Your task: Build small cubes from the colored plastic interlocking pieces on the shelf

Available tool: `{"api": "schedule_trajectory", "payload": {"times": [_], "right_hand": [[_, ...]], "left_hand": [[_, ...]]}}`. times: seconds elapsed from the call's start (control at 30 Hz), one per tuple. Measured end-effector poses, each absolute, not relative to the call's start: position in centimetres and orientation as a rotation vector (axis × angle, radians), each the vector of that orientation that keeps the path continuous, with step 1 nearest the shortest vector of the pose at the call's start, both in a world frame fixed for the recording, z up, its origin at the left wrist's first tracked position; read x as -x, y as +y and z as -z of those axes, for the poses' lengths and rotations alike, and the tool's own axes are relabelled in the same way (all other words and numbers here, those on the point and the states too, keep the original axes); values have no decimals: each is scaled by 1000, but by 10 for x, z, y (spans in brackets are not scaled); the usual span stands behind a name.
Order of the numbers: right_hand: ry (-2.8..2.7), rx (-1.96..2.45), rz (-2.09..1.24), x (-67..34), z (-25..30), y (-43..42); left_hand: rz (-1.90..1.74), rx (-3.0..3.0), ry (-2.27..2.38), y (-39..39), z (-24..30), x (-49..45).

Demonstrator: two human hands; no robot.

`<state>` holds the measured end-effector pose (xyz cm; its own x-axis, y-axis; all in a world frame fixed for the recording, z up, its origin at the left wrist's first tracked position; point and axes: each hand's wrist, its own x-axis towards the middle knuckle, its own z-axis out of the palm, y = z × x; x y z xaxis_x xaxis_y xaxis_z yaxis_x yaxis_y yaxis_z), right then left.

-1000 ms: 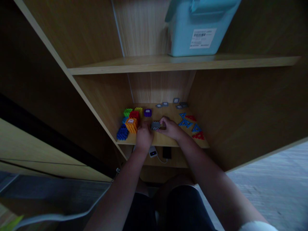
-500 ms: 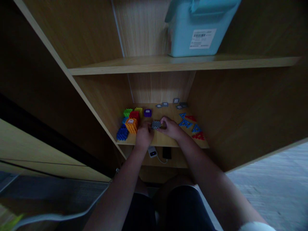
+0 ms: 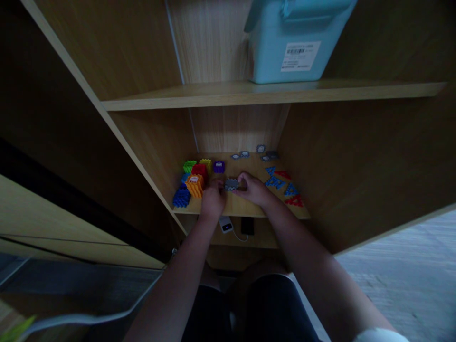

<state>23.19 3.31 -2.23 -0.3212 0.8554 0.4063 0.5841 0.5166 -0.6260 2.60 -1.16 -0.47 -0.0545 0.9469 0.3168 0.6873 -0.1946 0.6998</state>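
Note:
Both my hands reach into a wooden cabinet and meet over its lower shelf (image 3: 249, 209). My left hand (image 3: 213, 198) and my right hand (image 3: 252, 187) each pinch one side of a small grey toothed block (image 3: 231, 184) held just above the shelf. Left of my left hand stand assembled cubes: an orange one (image 3: 194, 185), a red one (image 3: 199, 169), a blue one (image 3: 181, 197), a green one (image 3: 189, 166) and a purple one (image 3: 218, 166). Flat blue and red pieces (image 3: 285, 186) lie to the right of my right hand.
Several loose grey pieces (image 3: 261, 153) lie at the back of the shelf. A light blue bin (image 3: 285, 42) with a label stands on the upper shelf (image 3: 213, 97). A small white device (image 3: 225, 225) and a dark one (image 3: 247, 226) sit below. A white cable (image 3: 107, 316) hangs at the left.
Both hands stay on the grey block and have shifted only slightly; the block sits a little higher between the fingers than a second ago.

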Motion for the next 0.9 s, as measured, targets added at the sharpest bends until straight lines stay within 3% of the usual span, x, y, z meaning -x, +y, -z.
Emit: {"api": "schedule_trajectory", "payload": {"times": [0.9], "right_hand": [[-2044, 1150, -479, -229, 20, 31]], "left_hand": [[-1088, -1907, 1791, -14, 2, -28]]}}
